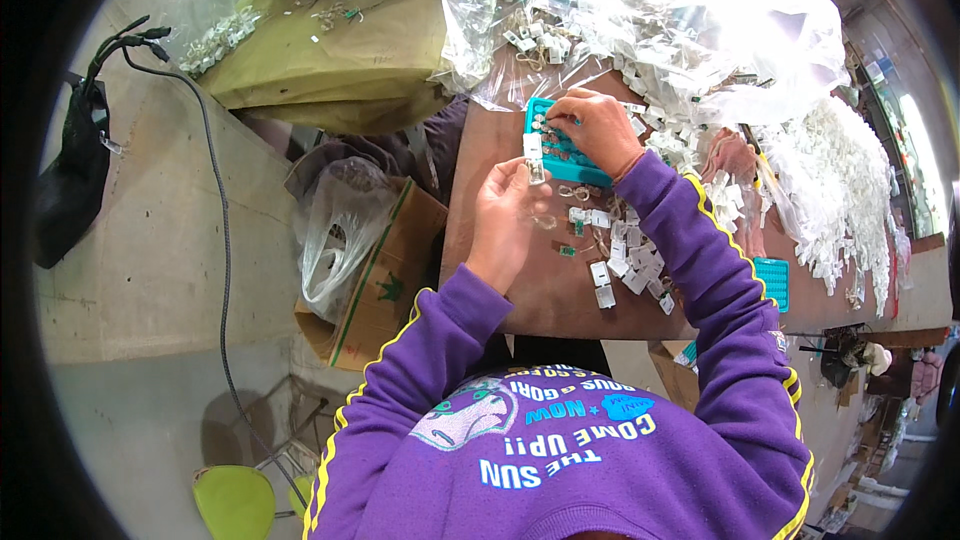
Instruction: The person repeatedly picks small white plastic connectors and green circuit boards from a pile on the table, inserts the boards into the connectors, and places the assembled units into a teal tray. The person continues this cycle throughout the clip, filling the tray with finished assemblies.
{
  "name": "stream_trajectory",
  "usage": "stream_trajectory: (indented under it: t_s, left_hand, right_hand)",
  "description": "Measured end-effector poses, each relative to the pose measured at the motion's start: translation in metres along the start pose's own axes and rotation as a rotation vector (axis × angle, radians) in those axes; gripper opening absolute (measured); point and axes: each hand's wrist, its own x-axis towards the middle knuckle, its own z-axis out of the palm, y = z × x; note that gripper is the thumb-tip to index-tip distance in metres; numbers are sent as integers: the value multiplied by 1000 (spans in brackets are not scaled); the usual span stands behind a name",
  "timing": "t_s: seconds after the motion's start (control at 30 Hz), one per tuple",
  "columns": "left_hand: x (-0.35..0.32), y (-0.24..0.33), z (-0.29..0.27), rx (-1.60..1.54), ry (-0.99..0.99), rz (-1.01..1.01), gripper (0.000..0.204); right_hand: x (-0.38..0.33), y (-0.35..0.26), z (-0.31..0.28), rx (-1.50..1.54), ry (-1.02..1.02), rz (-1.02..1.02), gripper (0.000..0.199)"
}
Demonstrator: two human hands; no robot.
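Observation:
My left hand (pixel 503 220) holds a small white plastic part (pixel 535 158) upright at the near left edge of a teal tray (pixel 572 162) on the brown table (pixel 500 270). My right hand (pixel 600 128) rests on top of the tray, its fingertips pinched on a small white piece at the tray's far left corner. Several small white parts (pixel 625 255) and a few tiny green pieces lie loose on the table just right of my left hand. Both purple sleeves with yellow stripes come up from the lower edge.
A big heap of white parts (pixel 820 170) and clear plastic bags (pixel 680 10) fill the table's far and right side. A second teal tray (pixel 772 282) lies at the right. Left of the table stand a cardboard box (pixel 385 280) with a bag, a black cable (pixel 215 190) and a green stool (pixel 235 500).

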Motion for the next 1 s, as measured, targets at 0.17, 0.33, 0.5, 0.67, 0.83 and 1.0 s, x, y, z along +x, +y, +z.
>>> stream_trajectory:
  t_s: [0.17, 0.33, 0.5, 0.67, 0.83, 1.0]
  left_hand:
    - [-1, 2, 3, 7, 32, 15, 17]
    - [-3, 3, 6, 61, -7, 9, 17]
    - [-5, 1, 8, 87, 1, 51, 15]
    - [-5, 2, 7, 54, 5, 14, 14]
    - [-3, 0, 5, -100, -8, 44, 15]
    - [-3, -4, 1, -96, -40, 66, 15]
  right_hand:
    - [-10, -27, -27, 189, 63, 56, 9]
    - [-36, -59, -28, 182, 63, -98, 6]
    - [-39, -57, -27, 284, -12, -5, 6]
    - [-37, -57, -27, 416, -149, 162, 8]
    - [-53, -72, -18, 166, 84, -12, 10]
    - [-62, -75, -7, 164, 180, 5, 12]
